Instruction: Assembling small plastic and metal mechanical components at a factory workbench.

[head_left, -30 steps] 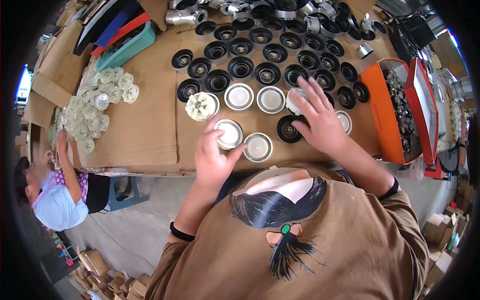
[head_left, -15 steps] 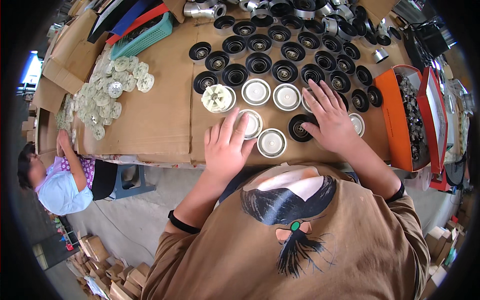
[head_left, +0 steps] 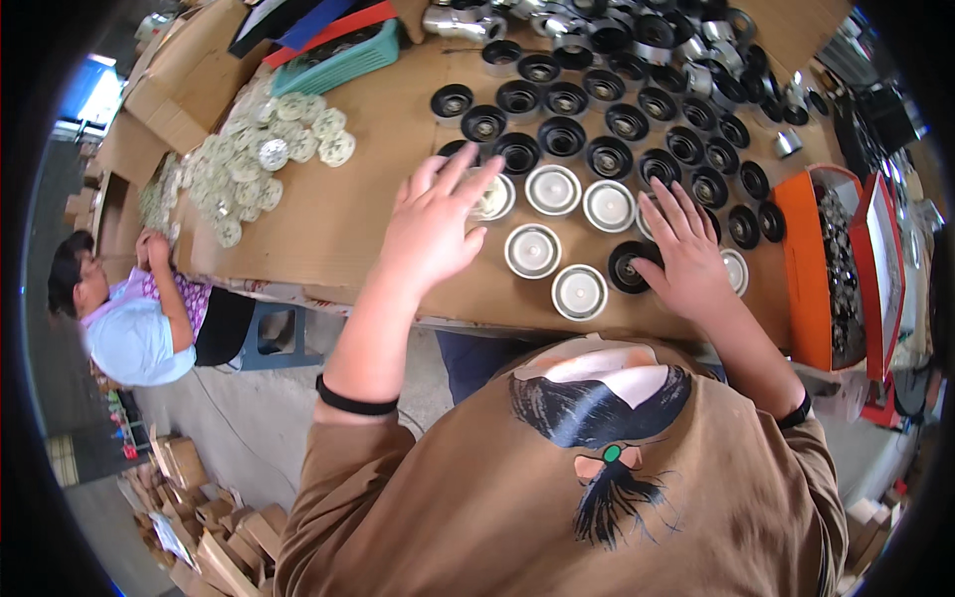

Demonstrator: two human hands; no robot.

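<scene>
My left hand (head_left: 430,221), slightly blurred, has its fingers spread over a pale plastic disc (head_left: 490,202) lying on a white round piece; whether they touch is unclear. My right hand (head_left: 688,261) is also open. Its thumb lies at the rim of a black round cup (head_left: 627,267), and its fingers reach over a partly hidden white round piece (head_left: 645,225). Between my hands, several white-lined round cups (head_left: 580,293) stand on the cardboard-covered table. Another white piece (head_left: 734,271) shows beside my right wrist. Rows of black-lined cups (head_left: 562,136) fill the area beyond.
Translucent plastic discs (head_left: 244,164) are heaped at the left, near a green basket (head_left: 343,62) and a cardboard box (head_left: 184,95). An orange box (head_left: 808,269) of small dark parts stands at the right. Silver metal parts (head_left: 572,45) crowd the back. Another person (head_left: 139,333) sits at far left.
My left hand has moved away from the nearer white cup, up to the pale disc. My right hand stays at the same cups. The whole view has shifted slightly.
</scene>
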